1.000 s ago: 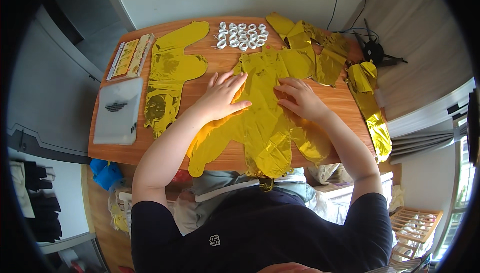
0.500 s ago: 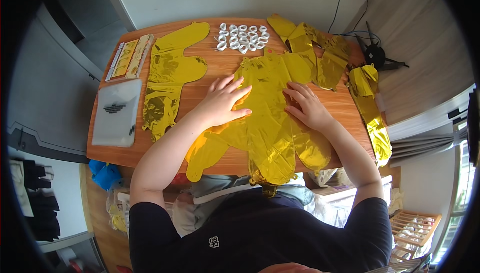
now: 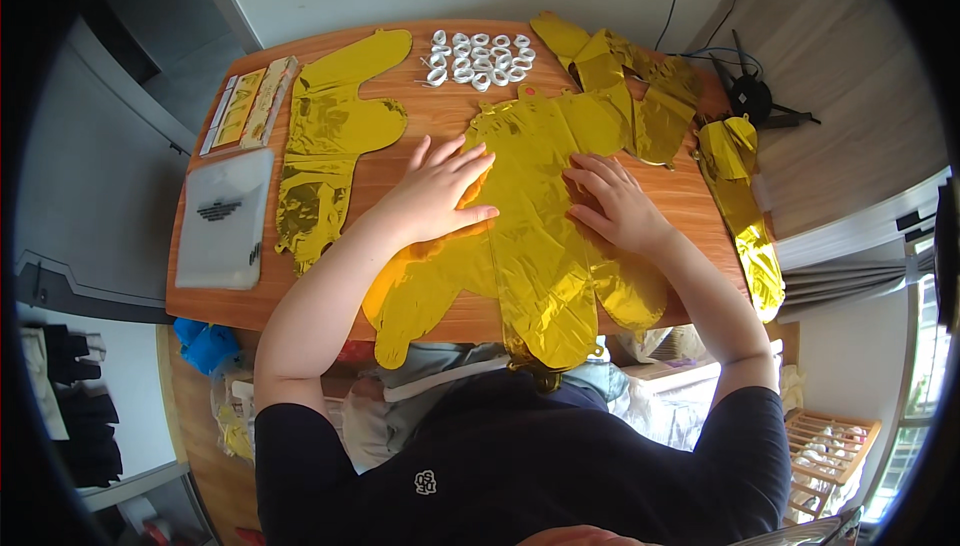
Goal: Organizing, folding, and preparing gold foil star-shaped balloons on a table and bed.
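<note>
A flat gold foil balloon (image 3: 535, 206) lies across the middle of the table, its lower lobes hanging at the near edge. My left hand (image 3: 442, 191) rests on its left side with the fingers spread. Opposite it, my right hand (image 3: 620, 204) lies on the right side, fingers stretched out and pointing up-left. Neither hand grips anything. Left of my left hand is another gold foil balloon (image 3: 330, 126), spread flat. At the far right, more gold foil (image 3: 650, 96) lies crumpled and folded, partly meeting the middle balloon's edge.
Rows of white ribbon coils (image 3: 480, 61) sit at the far middle of the wooden table (image 3: 390, 171). A stack of clear plastic bags (image 3: 225, 216) and printed cards (image 3: 250, 106) lie at the left. A black router (image 3: 750, 96) with cables stands right; a gold foil strip (image 3: 745, 216) runs along the right edge.
My view has shifted slightly, so the table things sit a little higher and to the left. Both hands stay on the balloon, with the fingers in nearly the same pose.
</note>
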Tool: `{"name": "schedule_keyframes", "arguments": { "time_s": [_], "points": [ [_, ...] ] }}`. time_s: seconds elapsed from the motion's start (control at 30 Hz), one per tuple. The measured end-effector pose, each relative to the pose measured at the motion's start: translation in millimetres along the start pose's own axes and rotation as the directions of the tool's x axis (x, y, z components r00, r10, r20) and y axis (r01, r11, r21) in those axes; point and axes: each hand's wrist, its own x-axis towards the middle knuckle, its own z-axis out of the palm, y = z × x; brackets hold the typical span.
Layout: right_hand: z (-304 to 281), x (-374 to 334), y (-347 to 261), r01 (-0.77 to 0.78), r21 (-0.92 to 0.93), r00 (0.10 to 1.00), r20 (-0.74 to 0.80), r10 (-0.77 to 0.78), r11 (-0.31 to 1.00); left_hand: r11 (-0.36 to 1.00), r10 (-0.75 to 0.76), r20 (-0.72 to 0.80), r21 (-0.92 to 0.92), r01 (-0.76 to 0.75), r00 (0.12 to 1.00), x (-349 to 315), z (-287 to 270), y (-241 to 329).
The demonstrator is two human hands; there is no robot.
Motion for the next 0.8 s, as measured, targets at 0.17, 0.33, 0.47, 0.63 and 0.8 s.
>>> {"name": "schedule_keyframes", "arguments": {
  "time_s": [0.17,0.33,0.47,0.63,0.8],
  "points": [
    [1,3,-3,-0.016,-0.015,1.000,-0.013,0.016,1.000,0.999,0.027,-0.017,0.025,-0.027,0.999,0,4,0],
    [1,-2,-4,-0.016,0.025,0.999,-0.028,0.016,1.000,1.000,0.016,-0.017,0.001,-0.016,1.000,-1,5,1],
    [-7,-10,-17,0.054,0.024,0.998,-0.038,-0.053,0.998,0.998,-0.062,0.026,0.027,0.061,0.998,5,2,-3],
    [-21,-23,-40,0.212,0.106,0.977,0.011,-0.214,0.972,0.988,-0.153,0.132,0.053,0.147,0.979,1,-13,-6],
    [-16,-26,-31,0.303,0.004,0.952,0.040,-0.303,0.953,0.996,-0.084,0.044,0.035,0.083,0.995,-3,-8,-12]
  ]
}}
